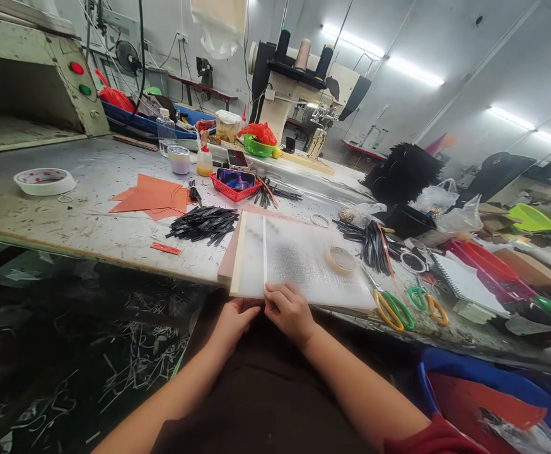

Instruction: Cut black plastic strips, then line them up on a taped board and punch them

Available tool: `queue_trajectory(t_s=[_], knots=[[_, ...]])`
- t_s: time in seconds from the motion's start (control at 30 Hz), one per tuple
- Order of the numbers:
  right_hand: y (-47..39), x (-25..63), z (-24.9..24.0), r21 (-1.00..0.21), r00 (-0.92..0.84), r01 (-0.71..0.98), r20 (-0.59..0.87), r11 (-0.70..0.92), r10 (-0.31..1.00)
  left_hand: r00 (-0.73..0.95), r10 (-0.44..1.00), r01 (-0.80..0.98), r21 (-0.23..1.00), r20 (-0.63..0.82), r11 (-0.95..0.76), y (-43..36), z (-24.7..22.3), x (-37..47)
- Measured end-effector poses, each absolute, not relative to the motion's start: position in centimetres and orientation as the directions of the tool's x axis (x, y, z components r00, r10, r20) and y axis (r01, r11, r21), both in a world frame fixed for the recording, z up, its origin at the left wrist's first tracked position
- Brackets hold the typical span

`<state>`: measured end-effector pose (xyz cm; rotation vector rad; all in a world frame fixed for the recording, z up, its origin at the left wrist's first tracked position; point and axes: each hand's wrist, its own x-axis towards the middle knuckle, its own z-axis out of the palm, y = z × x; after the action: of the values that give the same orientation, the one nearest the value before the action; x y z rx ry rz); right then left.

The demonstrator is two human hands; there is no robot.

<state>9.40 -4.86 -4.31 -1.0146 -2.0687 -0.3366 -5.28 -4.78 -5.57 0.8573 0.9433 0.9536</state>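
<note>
A translucent white board (299,252) lies at the table's front edge, with a narrow white strip (265,249) running lengthwise across it and a cream band along its left side. My right hand (290,310) is closed at the strip's near end, thumb and fingers pinched on it at the board's edge. Just left of it, my left hand (236,320) is also closed, fingertips together under the board's front edge; what they hold is hidden. A roll of tan tape (340,259) rests on the board's right half.
Black strips (204,224), orange sheets (155,197) and a red ruler piece (166,248) lie left. Yellow-green scissors (393,310) stick out over the front edge at right. Behind are a red basket (234,186) with a phone and a sewing machine (280,94). A blue bin (497,384) stands below right.
</note>
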Motion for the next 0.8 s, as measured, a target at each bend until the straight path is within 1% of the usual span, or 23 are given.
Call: queue_trajectory(t_s=[0.2, 0.47, 0.63, 0.73, 0.8], knots=[[-4.8, 10.1, -3.5, -0.091, -0.43, 0.707, 0.732, 0.701, 0.529, 0.272, 0.925, -0.286, 0.895, -0.266, 0.341, -4.8, -5.6, -5.1], [-4.8, 10.2, -3.7, -0.088, -0.446, 0.716, 0.706, 0.693, 0.551, 0.264, 0.927, -0.296, 0.892, -0.266, 0.34, -4.8, -5.8, -5.3], [-4.6, 10.4, -3.4, -0.08, -0.49, 0.692, 0.679, 0.718, 0.547, 0.267, 0.924, -0.276, 0.897, -0.274, 0.346, -4.7, -5.8, -5.5], [-4.7, 10.4, -3.0, -0.114, -0.498, 0.676, 0.658, 0.728, 0.565, 0.277, 0.922, -0.262, 0.901, -0.272, 0.345, -4.7, -5.8, -5.7], [-4.3, 10.5, -2.7, -0.17, -0.474, 0.676, 0.645, 0.717, 0.599, 0.29, 0.917, -0.249, 0.903, -0.275, 0.35, -4.7, -5.8, -5.9]])
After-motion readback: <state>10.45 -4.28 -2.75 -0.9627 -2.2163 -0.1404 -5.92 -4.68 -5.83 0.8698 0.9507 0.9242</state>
